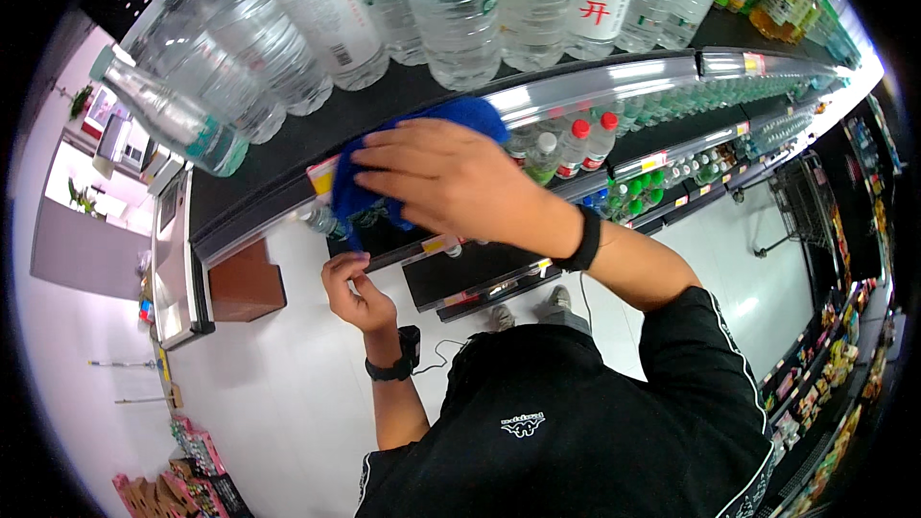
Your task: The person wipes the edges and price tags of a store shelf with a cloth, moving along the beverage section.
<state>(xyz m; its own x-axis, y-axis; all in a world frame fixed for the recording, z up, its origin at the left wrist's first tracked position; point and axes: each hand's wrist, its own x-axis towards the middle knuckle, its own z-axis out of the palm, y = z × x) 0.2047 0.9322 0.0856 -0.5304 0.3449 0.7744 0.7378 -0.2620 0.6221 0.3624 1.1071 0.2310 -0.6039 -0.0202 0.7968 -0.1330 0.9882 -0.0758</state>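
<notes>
1. Right hand (456,177): palm down, fingers long and slightly spread over the blue cloth (475,118). Thumb hidden, so can't tell whether my grip is clenched on the fabric or only pressing.
2. Cloth sits at the front edge of the upper shelf (317,134); blue shows from 9 round to 1 o'clock of that hand, lower part hanging over the edge.
3. Left hand (360,295): at 7 o'clock of my right, below the edge, loosely curled, nothing seen in it. Close to the cloth's hanging corner; contact unclear.
4. Reads as a wipe along the edge. I'd spread pressure evenly over the fingers so the fabric lies flat and doesn't bunch.
5. Clear water bottles (451,29) stand at 12 o'clock, near my knuckles. Strokes should run roughly 8 to 2 o'clock, along the edge; pushing toward 12 could knock the bases.
6. Yellow-and-white price label (323,176) at 9 o'clock, just beside the cloth: go light there, a snagged corner might drag it.
7. Red-capped bottles (578,139) between 2 and 3 o'clock, one level down: loose fabric should clear the caps.
8. My left could lift that hanging corner, leaving the right to press.
</notes>
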